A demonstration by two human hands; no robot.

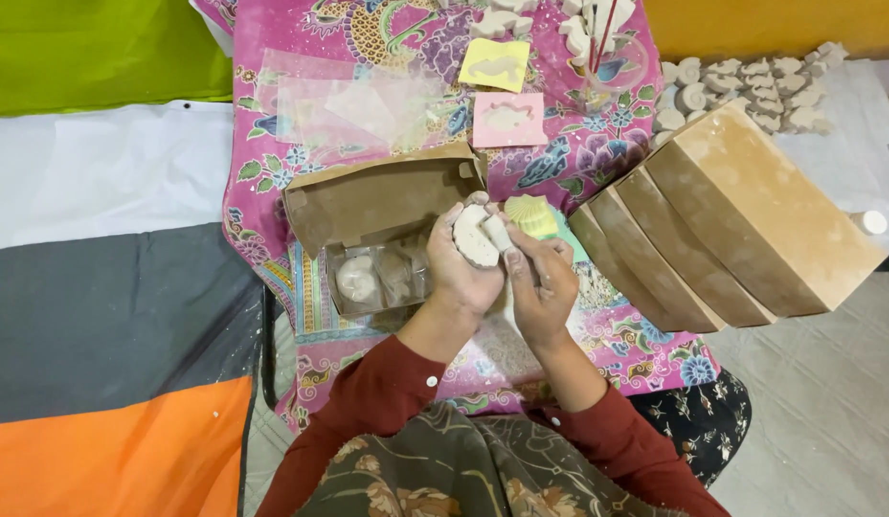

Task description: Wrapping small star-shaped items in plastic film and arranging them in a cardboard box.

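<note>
Fingers of my left hand curl around a pale, rounded plaster piece, grasping it by its edge and back so that its flat face turns up toward the camera. My right hand closes on a short, light-coloured tool whose tip rests against the piece; I cannot tell what kind of tool it is. Both hands meet just above the middle of the pink, flower-patterned cloth that covers the work surface.

Just left of my left hand lies an open brown cardboard box, its lid folded back; inside it sit clear-wrapped plaster pieces. Just beyond my right hand is a yellow-green shell-shaped mould. To the right, a row of closed brown cardboard boxes leans in a stack, dusted white. Farther up the cloth lie clear plastic bags, a yellow square mould and a pink square mould, each with a fish-like recess. A heap of unwrapped white plaster figures sits at the upper right, beside the boxes. Dark red sleeves cover both my forearms.
</note>
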